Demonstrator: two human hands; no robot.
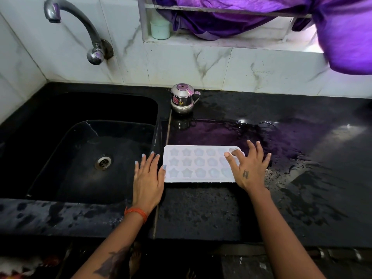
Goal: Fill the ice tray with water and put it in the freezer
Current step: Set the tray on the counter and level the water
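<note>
A white ice tray [198, 164] with star- and flower-shaped cells lies flat on the black countertop, just right of the sink. My left hand [148, 178] hovers at the tray's left end with straight fingers, the thumb touching the tray's edge. Over the right end of the tray my right hand [248, 168] is spread, fingers slightly bent, covering the last cells. Neither hand grips the tray. Whether the cells hold water I cannot tell.
A black sink [90, 150] with a steel drain sits at left under a curved tap [84, 27]. A small steel pot [182, 101] stands behind the tray. The wet counter [291, 148] stretches right. Purple cloth [332, 27] hangs above.
</note>
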